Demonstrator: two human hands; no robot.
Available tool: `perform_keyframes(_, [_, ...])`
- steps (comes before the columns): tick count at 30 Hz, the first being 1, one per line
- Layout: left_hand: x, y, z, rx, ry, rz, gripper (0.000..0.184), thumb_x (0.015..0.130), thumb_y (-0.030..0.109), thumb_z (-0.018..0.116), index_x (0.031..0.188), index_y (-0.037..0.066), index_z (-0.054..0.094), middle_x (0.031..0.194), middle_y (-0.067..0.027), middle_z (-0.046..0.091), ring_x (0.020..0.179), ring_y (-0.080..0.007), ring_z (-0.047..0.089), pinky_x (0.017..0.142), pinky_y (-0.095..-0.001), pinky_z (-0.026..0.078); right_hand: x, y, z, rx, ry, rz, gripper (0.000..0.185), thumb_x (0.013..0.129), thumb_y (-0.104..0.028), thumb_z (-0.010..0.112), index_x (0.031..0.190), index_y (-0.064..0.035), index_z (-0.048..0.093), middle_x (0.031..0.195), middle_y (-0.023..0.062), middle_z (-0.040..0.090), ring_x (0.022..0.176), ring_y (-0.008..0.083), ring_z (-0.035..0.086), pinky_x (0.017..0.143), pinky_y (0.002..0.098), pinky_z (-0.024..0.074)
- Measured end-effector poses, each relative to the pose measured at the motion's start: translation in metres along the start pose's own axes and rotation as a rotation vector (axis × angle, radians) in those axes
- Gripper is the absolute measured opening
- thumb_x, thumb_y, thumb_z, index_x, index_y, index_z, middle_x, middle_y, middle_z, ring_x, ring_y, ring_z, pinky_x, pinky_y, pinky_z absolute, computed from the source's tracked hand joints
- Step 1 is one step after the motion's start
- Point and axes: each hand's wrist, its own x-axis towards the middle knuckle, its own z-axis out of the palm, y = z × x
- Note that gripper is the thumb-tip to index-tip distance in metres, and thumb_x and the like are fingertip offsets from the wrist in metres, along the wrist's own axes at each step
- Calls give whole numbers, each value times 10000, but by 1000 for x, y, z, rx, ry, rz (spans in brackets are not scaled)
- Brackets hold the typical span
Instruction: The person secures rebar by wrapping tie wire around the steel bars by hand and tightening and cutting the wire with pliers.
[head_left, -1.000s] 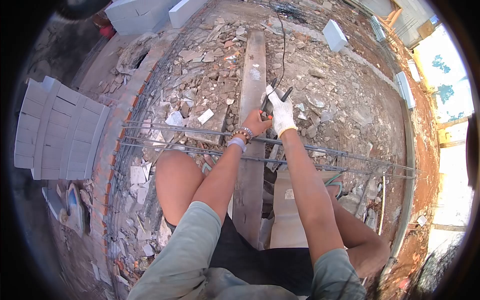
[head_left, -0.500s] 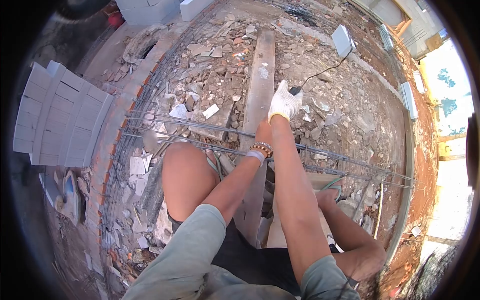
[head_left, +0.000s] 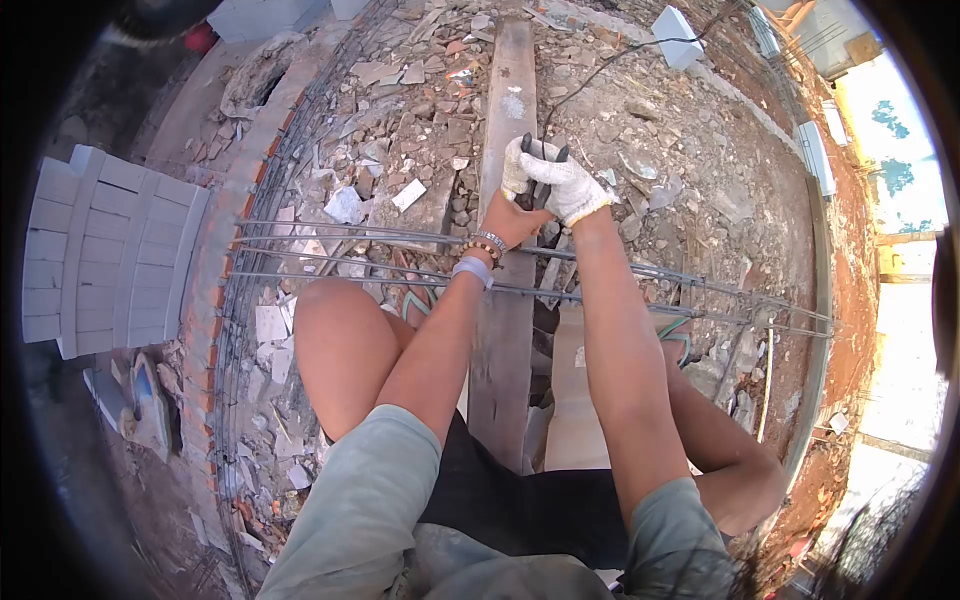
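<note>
My right hand [head_left: 572,190], in a white knit glove with a yellow hem, closes around a dark tool [head_left: 545,188]. Two black ends of it, like spread handles, stick out past the fingers. A thin dark wire [head_left: 612,60] runs up and to the right from this hand. My left hand [head_left: 514,220] is bare, with bracelets on the wrist. Its fingers are bent together just below the glove, and whatever they pinch is hidden. Both hands are over a long wooden board [head_left: 505,330], just above steel rebars [head_left: 640,268] that cross it.
Broken rubble [head_left: 400,130] surrounds the board. White blocks [head_left: 110,250] stand stacked at left, beyond a brick edge [head_left: 215,340] lined with rebar. A white block [head_left: 677,38] sits at upper right. My bent knee [head_left: 345,335] is close to the rebars.
My right hand has moved down and left, turned, and now shows the tool's spread black ends. The left hand has come out from beneath it, slightly left. The wire has swung left.
</note>
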Motion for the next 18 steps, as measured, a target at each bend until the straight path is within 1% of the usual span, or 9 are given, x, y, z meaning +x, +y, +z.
perform_keyframes(2, [6, -8, 0, 142, 28, -28, 401, 712, 286, 845, 888, -14, 645, 675, -47, 662, 562, -114, 631, 541, -297, 516, 2, -1, 2, -200, 60, -13, 272, 889, -132, 721, 1126, -35, 630, 958, 40, 661, 866, 168, 645, 784, 309, 523])
perform_keyframes(4, [1, -1, 0, 167, 30, -35, 374, 725, 332, 834, 686, 4, 660, 566, -36, 637, 512, -119, 623, 503, -292, 501, -2, -5, 11, -329, 72, -51, 287, 888, -134, 721, 1139, -35, 624, 956, 44, 661, 880, 170, 650, 790, 310, 524])
perform_keyframes(6, [-2, 9, 2, 87, -5, -1, 415, 735, 344, 824, 560, 26, 623, 521, -42, 612, 483, -116, 601, 479, -301, 484, -8, -15, 19, -388, 39, -139, 302, 886, -140, 723, 1151, -40, 620, 940, 40, 663, 890, 164, 653, 790, 305, 521])
perform_keyframes(9, [2, -2, 5, 253, 20, 28, 403, 743, 324, 820, 606, 1, 622, 542, -42, 615, 482, -107, 575, 478, -306, 472, -18, -37, 32, -403, 89, -262, 339, 884, -162, 726, 1181, -49, 609, 904, 30, 664, 893, 149, 654, 785, 282, 511])
perform_keyframes(10, [1, -6, 8, 257, 32, 69, 383, 744, 310, 823, 676, -17, 636, 598, -47, 633, 494, -96, 555, 484, -309, 468, -28, -45, 45, -564, 112, -237, 257, 889, -178, 718, 1096, -53, 628, 862, 24, 659, 859, 137, 649, 761, 275, 508])
perform_keyframes(13, [-5, -6, 10, 134, -1, 193, 377, 742, 306, 831, 798, -24, 657, 667, -41, 651, 554, -84, 578, 498, -298, 476, -31, -40, 46, -641, 136, -152, 163, 895, -179, 708, 975, -60, 631, 837, 33, 655, 806, 132, 640, 725, 277, 508])
perform_keyframes(14, [-4, -3, 8, 143, -52, 140, 385, 739, 307, 836, 838, -20, 659, 691, -36, 656, 574, -84, 589, 501, -292, 484, -33, -38, 46, -589, 101, -203, 147, 890, -175, 717, 893, -67, 618, 822, 37, 656, 757, 118, 620, 689, 278, 507])
perform_keyframes(17, [-6, 26, -5, 173, -183, -26, 433, 730, 309, 850, 956, -10, 664, 763, -22, 672, 634, -85, 621, 513, -275, 508, -31, -33, 29, -455, 62, -194, 156, 886, -173, 724, 905, -61, 617, 816, 34, 657, 744, 110, 611, 686, 272, 506])
perform_keyframes(18, [-4, 32, -4, 9, -177, 134, 476, 708, 301, 860, 1007, -8, 655, 793, -41, 680, 633, -88, 628, 513, -272, 517, -32, -34, 29, -504, 77, -205, 157, 887, -169, 722, 902, -49, 621, 818, 30, 657, 745, 115, 609, 697, 279, 511])
